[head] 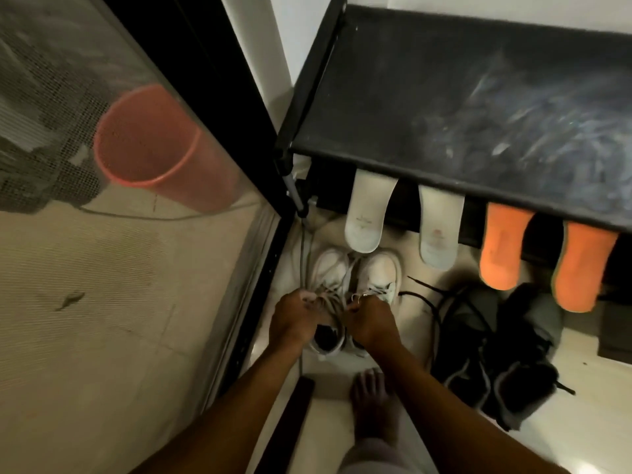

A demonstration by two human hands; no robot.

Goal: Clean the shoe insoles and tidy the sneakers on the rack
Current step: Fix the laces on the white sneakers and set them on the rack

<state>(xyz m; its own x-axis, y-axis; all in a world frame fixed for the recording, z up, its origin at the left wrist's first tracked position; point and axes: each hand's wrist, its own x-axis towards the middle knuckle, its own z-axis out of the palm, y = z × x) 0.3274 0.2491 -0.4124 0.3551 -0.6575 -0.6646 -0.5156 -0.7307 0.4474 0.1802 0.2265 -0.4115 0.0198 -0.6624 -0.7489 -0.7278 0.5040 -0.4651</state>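
A pair of white sneakers (pixel 355 278) stands on the floor in front of the black shoe rack (pixel 444 104), toes toward the rack. My left hand (pixel 294 319) grips the laces of the left sneaker. My right hand (pixel 367 319) pinches the laces of the right sneaker. Two white insoles (pixel 367 213) (pixel 439 230) lean against the rack's lower shelf. Two orange insoles (pixel 499 248) (pixel 581 271) lean to their right. A pair of dark grey sneakers (pixel 496 350) with loose black laces lies on the floor at the right.
A black-framed mesh screen door (pixel 136 165) stands at the left, with an orange bucket (pixel 154 145) behind it. My bare foot (pixel 376 405) is on the pale tiled floor below the white sneakers. A dark strip (pixel 290 422) lies by the door sill.
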